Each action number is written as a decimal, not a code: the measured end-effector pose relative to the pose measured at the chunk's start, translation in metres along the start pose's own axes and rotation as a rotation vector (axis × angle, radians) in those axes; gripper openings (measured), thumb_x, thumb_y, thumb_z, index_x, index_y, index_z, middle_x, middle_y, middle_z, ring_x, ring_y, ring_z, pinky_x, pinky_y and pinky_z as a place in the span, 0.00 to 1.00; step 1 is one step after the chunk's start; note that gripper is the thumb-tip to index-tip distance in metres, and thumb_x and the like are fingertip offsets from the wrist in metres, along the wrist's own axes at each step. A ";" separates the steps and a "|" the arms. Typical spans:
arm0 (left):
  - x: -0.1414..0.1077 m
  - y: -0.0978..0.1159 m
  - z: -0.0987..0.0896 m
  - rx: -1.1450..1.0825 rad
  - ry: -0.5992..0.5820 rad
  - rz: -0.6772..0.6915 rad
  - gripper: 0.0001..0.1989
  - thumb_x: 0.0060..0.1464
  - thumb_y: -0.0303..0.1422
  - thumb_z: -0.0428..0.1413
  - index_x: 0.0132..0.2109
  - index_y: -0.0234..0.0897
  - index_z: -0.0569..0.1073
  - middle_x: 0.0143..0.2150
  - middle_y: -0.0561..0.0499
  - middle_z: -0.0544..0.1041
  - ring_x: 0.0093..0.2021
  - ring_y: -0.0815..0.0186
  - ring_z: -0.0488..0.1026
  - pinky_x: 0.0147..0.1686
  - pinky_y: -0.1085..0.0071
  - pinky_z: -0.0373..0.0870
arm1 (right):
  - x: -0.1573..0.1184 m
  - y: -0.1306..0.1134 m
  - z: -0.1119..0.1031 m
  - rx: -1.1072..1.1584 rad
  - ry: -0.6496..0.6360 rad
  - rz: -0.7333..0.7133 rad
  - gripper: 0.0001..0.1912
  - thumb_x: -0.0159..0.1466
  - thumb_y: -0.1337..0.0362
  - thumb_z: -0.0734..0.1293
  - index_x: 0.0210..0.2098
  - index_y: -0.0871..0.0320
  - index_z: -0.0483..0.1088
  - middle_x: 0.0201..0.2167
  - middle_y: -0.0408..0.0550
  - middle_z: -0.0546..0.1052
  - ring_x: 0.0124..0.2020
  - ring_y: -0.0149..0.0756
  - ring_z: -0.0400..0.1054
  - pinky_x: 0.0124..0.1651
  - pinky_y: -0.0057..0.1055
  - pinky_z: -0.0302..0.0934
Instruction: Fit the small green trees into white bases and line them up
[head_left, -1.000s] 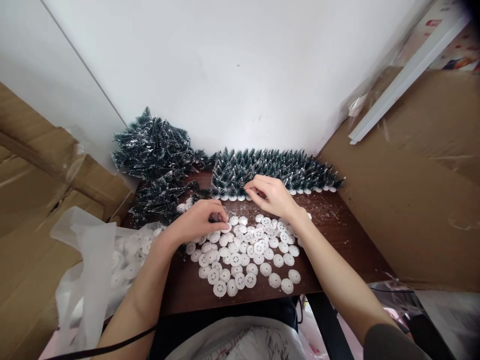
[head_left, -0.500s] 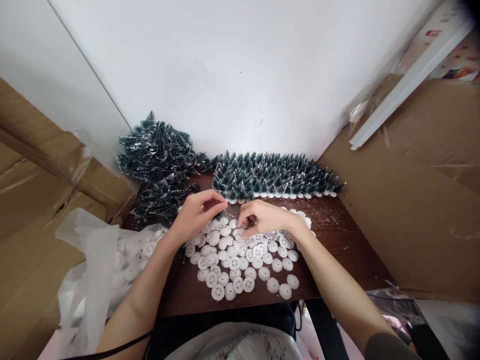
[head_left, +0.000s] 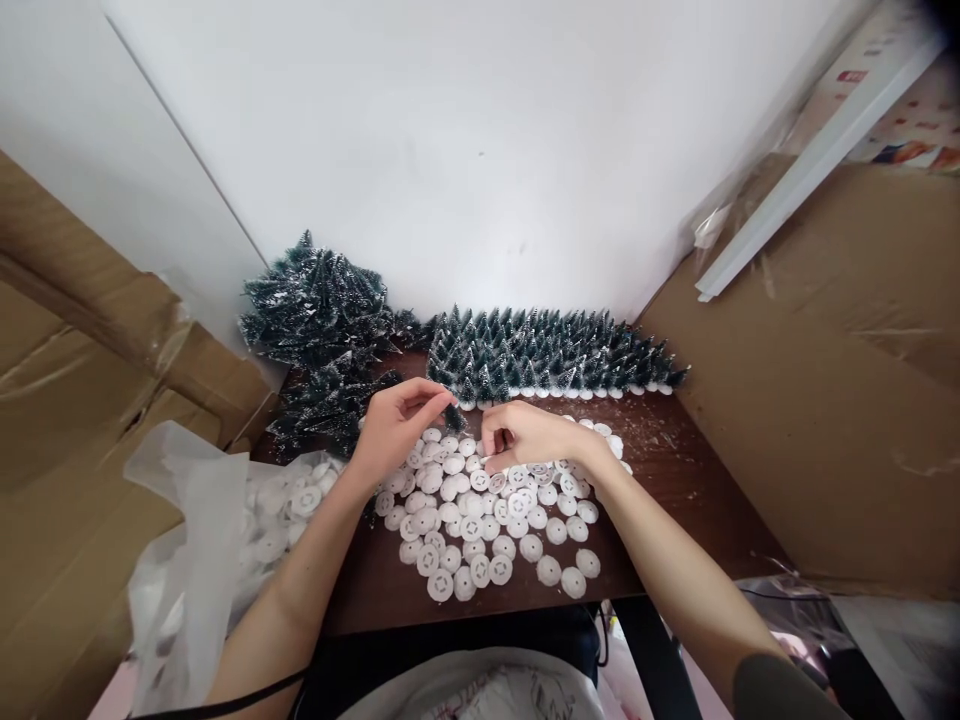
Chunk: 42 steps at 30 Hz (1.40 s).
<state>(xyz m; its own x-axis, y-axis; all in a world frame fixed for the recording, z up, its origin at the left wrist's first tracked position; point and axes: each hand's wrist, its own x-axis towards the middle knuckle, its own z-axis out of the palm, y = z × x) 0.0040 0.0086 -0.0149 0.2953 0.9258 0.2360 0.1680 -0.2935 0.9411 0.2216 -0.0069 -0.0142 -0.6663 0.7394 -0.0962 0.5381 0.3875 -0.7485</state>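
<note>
Over the table's middle, my left hand (head_left: 401, 425) is closed in a pinch, with a small dark green artificial tree (head_left: 454, 418) at its fingertips. Close by on the right, my right hand (head_left: 525, 435) has its fingers curled down at the far side of a spread of round white plastic bases (head_left: 472, 528). Whatever lies between its thumb and fingers is hidden. The bases show slotted or domed faces, and some overlap. Behind both hands, several rows of snow-tipped trees (head_left: 540, 350) stand upright on white bases.
Loose trees (head_left: 315, 300) are heaped at the back left. A clear plastic bag (head_left: 187, 500) of more white bases lies left of my forearm. Cardboard boxes (head_left: 825, 400) flank the brown table (head_left: 697, 500), and a white wall (head_left: 480, 150) rises behind it.
The small tree now shows more clearly below my left fingertips. My right fingers have drawn closer together above the bases. The view has shifted slightly.
</note>
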 end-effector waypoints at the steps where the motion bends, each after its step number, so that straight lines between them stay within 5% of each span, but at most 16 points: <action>1: 0.000 0.000 0.001 -0.015 0.010 -0.002 0.14 0.54 0.42 0.61 0.35 0.34 0.77 0.34 0.47 0.80 0.28 0.69 0.75 0.30 0.73 0.75 | -0.001 -0.001 -0.001 0.035 0.018 0.006 0.08 0.54 0.65 0.75 0.27 0.60 0.73 0.31 0.44 0.75 0.29 0.29 0.67 0.33 0.29 0.60; 14: -0.006 0.010 0.014 -0.146 0.134 0.003 0.13 0.55 0.42 0.61 0.37 0.35 0.79 0.39 0.44 0.82 0.41 0.63 0.79 0.43 0.67 0.79 | -0.003 0.020 0.026 0.912 0.381 0.080 0.12 0.52 0.61 0.77 0.27 0.58 0.71 0.27 0.43 0.78 0.28 0.27 0.70 0.36 0.30 0.66; 30: -0.009 0.011 0.017 -0.083 0.178 0.096 0.10 0.58 0.38 0.59 0.38 0.37 0.80 0.39 0.47 0.82 0.40 0.65 0.79 0.42 0.69 0.79 | 0.000 0.007 0.039 1.399 0.332 0.134 0.08 0.56 0.66 0.76 0.34 0.63 0.76 0.35 0.48 0.81 0.39 0.33 0.79 0.56 0.33 0.69; 42: -0.012 0.015 0.019 0.028 0.236 0.177 0.08 0.60 0.36 0.56 0.39 0.38 0.79 0.39 0.49 0.82 0.40 0.65 0.79 0.42 0.70 0.78 | -0.002 0.009 0.042 1.488 0.337 0.080 0.10 0.57 0.67 0.75 0.38 0.64 0.76 0.39 0.50 0.81 0.44 0.34 0.77 0.58 0.34 0.68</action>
<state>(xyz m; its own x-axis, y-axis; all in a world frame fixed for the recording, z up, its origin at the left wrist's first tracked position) 0.0205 -0.0118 -0.0078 0.0959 0.8884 0.4489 0.1600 -0.4588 0.8740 0.2064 -0.0275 -0.0483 -0.4062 0.8975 -0.1718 -0.5619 -0.3936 -0.7276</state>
